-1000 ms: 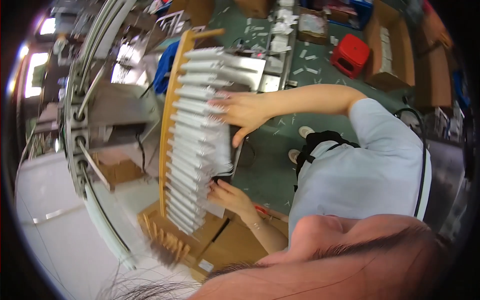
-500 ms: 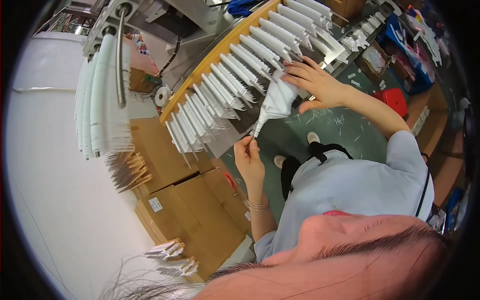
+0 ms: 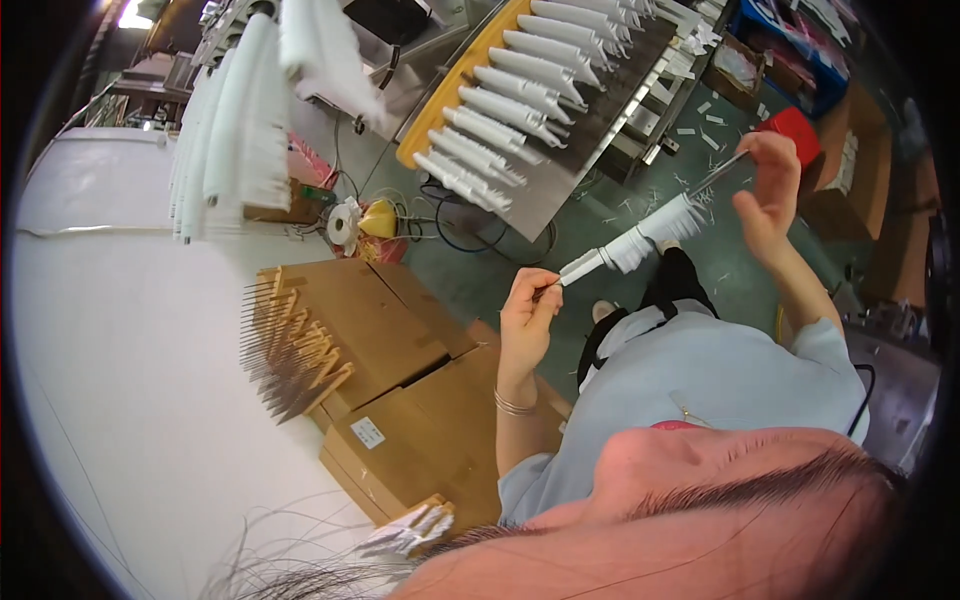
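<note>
My left hand is closed in a pinch on the lower end of a thin metal rod. A white fringed sleeve of thin material is bunched around this rod, which slants up to the right above the floor. At the rod's bare upper tip is my right hand, its thumb spread away from the curved fingers. Its fingertips overlap the tip; whether they touch it I cannot tell. Beyond my hands, a yellow rack bar carries a row of similar white sleeves on rods.
More white sleeves hang at the left by a machine. Wooden holders with metal pins stand out beside stacked cardboard boxes. A red stool and a blue crate are at the right. White scraps litter the green floor.
The white sleeve in my hands has come away from the rack and lies straighter along its rod. My right hand has moved right, off the material to the rod's tip. The view has shifted.
</note>
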`<action>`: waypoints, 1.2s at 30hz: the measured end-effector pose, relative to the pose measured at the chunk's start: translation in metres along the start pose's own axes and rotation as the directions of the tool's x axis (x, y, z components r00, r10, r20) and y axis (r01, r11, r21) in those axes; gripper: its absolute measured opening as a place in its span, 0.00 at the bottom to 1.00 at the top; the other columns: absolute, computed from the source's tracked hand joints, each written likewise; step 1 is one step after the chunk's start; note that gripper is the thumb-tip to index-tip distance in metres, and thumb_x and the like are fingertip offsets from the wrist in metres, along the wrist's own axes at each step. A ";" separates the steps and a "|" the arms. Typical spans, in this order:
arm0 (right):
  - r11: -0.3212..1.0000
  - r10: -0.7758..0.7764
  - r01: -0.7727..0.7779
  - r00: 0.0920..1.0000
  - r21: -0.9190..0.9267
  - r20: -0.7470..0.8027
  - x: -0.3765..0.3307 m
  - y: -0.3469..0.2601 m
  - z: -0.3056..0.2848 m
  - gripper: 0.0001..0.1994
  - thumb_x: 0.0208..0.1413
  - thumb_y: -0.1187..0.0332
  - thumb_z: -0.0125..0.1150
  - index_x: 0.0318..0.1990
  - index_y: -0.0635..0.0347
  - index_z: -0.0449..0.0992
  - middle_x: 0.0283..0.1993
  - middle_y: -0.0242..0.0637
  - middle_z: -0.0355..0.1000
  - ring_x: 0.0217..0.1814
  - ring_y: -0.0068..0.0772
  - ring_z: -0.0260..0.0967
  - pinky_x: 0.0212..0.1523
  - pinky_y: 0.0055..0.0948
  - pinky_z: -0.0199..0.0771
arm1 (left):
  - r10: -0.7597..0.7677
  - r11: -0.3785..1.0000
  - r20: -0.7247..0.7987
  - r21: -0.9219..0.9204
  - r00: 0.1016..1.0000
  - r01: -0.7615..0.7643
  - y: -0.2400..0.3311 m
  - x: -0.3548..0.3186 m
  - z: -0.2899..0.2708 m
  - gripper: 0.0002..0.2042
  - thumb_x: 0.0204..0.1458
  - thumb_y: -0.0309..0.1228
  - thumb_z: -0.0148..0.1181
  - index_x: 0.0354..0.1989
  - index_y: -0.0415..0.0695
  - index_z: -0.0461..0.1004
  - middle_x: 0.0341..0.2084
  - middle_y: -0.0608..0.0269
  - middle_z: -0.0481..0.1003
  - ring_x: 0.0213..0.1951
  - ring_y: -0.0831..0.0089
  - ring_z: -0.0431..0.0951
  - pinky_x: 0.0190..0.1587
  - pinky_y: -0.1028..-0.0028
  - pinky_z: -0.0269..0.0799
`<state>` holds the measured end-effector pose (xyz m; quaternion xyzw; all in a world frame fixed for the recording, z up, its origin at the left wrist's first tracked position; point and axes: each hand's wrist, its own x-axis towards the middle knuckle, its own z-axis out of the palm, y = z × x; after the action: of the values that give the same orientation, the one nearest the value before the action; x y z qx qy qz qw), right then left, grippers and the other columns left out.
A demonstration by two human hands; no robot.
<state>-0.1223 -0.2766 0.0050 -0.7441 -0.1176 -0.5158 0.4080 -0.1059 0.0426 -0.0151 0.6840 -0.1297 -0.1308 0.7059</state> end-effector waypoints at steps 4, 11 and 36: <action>0.489 0.511 -0.495 0.830 0.718 0.224 0.007 -0.054 -0.007 0.12 0.58 0.63 0.51 0.43 0.62 0.68 0.38 0.38 0.61 0.36 0.36 0.64 0.36 0.31 0.66 | 0.084 0.994 0.217 0.046 0.973 -0.096 0.030 0.007 -0.037 0.06 0.53 0.18 0.50 0.38 0.35 0.68 0.32 0.63 0.66 0.27 0.80 0.66 0.31 0.81 0.63; 0.687 0.162 -0.405 0.895 0.604 0.416 0.003 -0.122 -0.015 0.17 0.60 0.60 0.46 0.30 0.65 0.72 0.26 0.38 0.62 0.23 0.32 0.62 0.24 0.30 0.62 | 0.221 0.929 0.240 -0.347 0.945 -0.128 0.083 0.038 -0.053 0.10 0.49 0.17 0.55 0.41 0.37 0.71 0.32 0.65 0.71 0.32 0.80 0.70 0.35 0.82 0.67; 0.960 0.224 -0.275 0.866 0.051 0.446 0.018 -0.172 0.039 0.10 0.57 0.75 0.42 0.29 0.68 0.72 0.29 0.41 0.67 0.27 0.31 0.61 0.28 0.25 0.60 | 0.054 0.865 -0.478 -0.416 0.877 -0.280 0.040 0.108 -0.020 0.15 0.61 0.36 0.43 0.49 0.38 0.67 0.45 0.64 0.70 0.47 0.77 0.67 0.53 0.74 0.57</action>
<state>-0.1908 -0.1422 0.0989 -0.8251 -0.1376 -0.2715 0.4759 0.0023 0.0235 0.0245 0.4877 0.0129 0.0669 0.8704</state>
